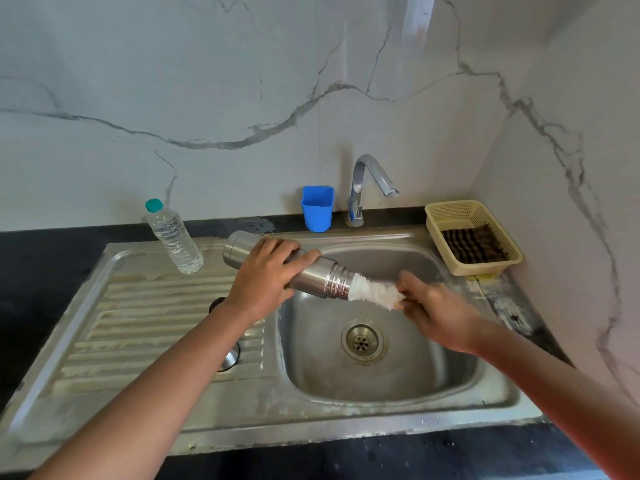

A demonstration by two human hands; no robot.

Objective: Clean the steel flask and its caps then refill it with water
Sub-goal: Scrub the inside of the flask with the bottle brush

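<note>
Single head-worn view, facing forward and down, close over sink (408, 407)

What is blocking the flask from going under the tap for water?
Mainly the brush: its white bristles fill the mouth of the flask, which the left hand holds tilted over the sink. The right hand holds the brush. Nothing else visible stands between the flask and the tap.

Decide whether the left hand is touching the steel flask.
Touching. The head view shows the left hand wrapped around the steel flask, fingers curled over its body.
</note>
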